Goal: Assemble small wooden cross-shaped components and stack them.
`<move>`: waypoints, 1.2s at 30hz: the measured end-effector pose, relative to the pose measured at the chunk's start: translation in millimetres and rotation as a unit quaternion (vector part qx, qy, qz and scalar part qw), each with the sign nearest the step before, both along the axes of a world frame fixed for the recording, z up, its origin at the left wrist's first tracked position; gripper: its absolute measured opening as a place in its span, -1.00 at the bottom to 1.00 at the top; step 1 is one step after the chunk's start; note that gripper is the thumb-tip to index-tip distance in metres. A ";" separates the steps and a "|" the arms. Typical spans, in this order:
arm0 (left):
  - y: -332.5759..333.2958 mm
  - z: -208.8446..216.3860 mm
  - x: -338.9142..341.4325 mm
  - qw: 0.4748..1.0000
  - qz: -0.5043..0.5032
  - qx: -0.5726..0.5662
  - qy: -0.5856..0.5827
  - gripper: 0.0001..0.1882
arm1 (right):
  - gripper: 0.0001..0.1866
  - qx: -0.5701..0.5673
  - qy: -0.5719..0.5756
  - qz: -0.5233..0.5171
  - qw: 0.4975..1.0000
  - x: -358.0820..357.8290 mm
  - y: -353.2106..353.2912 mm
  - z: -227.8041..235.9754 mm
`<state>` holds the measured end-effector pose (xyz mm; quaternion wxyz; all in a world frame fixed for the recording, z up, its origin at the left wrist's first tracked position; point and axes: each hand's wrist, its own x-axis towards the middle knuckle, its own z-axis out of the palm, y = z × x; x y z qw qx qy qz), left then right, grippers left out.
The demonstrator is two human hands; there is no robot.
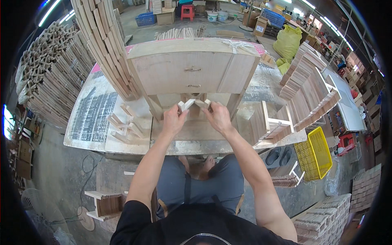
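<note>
1. Holding short pale wooden pieces, both hands show a narrow pinch from where I watch: the left hand (pixel 173 120) has one between thumb and fingers, the left piece (pixel 186 105), and the right hand (pixel 219 117) grips the right piece (pixel 203 104) the same way.
2. The two pieces sit over the middle of the counter (pixel 87 134), angled toward each other. Their inner ends are close; I cannot tell whether they touch or are already joined.
3. My reading of the step in hand: the pieces are being brought together or checked against each other. The next move, I judge, calls for both grips level and steady, with the ends lined up before any pressure goes on.
4. Just beyond the hands stands an upright wooden cabinet-like frame (pixel 171 73), two small handles on its front panel and an opening below. I would want the knuckles clear of its side posts.
5. To the left on the counter I see a cluster of loose wooden parts (pixel 132 130), with a tall stack of slats (pixel 108 53) behind it.
6. To the right stand rows of assembled wooden pieces (pixel 312 107), near the counter's edge.
7. Farther out, a yellow crate (pixel 312 157) and a pair of dark slippers (pixel 279 156) lie on the floor at the right.
</note>
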<state>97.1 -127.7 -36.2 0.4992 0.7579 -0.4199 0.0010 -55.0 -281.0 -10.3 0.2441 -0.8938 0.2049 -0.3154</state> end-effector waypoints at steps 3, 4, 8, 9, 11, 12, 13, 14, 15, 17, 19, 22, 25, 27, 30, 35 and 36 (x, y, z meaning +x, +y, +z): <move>-17.2 -5.4 4.1 0.999 0.026 0.039 -0.021 -0.72 | -0.69 -0.019 0.044 -0.025 0.999 10.3 -10.9 -3.6; -19.0 -8.5 4.2 0.999 0.026 0.037 -0.019 -0.72 | -0.69 -0.021 0.046 -0.025 0.998 10.8 -9.6 -4.5; -17.1 -11.4 1.0 1.000 0.021 0.005 -0.003 -0.74 | -0.71 -0.054 0.026 -0.008 0.998 9.9 -4.8 -11.1; -18.5 -9.2 2.6 1.000 0.017 0.009 -0.011 -0.74 | -0.72 -0.046 0.026 -0.013 0.999 11.5 -6.1 -9.0; -16.2 -9.1 5.4 0.999 0.020 0.009 -0.031 -0.75 | -0.72 -0.041 0.035 -0.011 0.998 10.6 -4.9 -6.9; -15.5 -5.5 2.8 0.998 0.021 0.013 -0.051 -0.76 | -0.72 -0.032 0.045 -0.010 0.998 9.2 -3.9 -6.7; -16.3 -1.4 0.8 0.998 0.021 0.013 -0.050 -0.76 | -0.72 -0.032 0.046 -0.011 0.998 10.2 -5.4 -6.8; -17.1 3.5 -0.2 0.997 0.033 0.040 -0.050 -0.75 | -0.73 -0.028 0.041 -0.015 0.999 12.2 -8.0 -6.3; -15.6 8.7 -0.4 0.995 0.048 0.068 -0.052 -0.74 | -0.74 -0.023 0.036 -0.017 0.999 15.3 -8.2 -6.1; -10.3 -4.1 2.9 0.995 0.039 0.076 -0.042 -0.72 | -0.74 -0.011 0.048 -0.006 0.999 12.7 -2.0 -9.0; -13.3 -3.0 0.6 0.996 0.029 0.077 -0.032 -0.70 | -0.75 -0.006 0.061 0.002 0.998 8.1 -5.3 -7.3; -11.8 -1.3 -5.7 0.996 0.034 0.082 -0.027 -0.69 | -0.74 -0.013 0.046 -0.001 0.999 2.7 -3.5 -8.9; -13.3 -2.3 -4.3 0.996 0.043 0.073 -0.030 -0.70 | -0.73 -0.024 0.039 -0.012 0.999 5.4 -4.7 -17.4; -14.3 -0.2 -4.3 0.996 0.050 0.076 -0.019 -0.71 | -0.73 -0.035 -0.008 -0.004 0.999 7.7 -5.1 -22.7; -18.1 0.0 -1.9 0.994 0.063 0.083 -0.022 -0.71 | -0.73 -0.028 -0.030 -0.014 0.999 10.9 -6.1 -29.6; -9.8 12.2 -7.3 0.998 0.034 0.044 0.022 -0.69 | -0.68 -0.001 -0.006 0.012 1.000 4.6 -9.7 -17.3; 0.2 14.2 -6.7 0.999 0.031 0.015 0.033 -0.69 | -0.65 -0.021 -0.016 0.021 0.999 7.5 -4.4 -16.0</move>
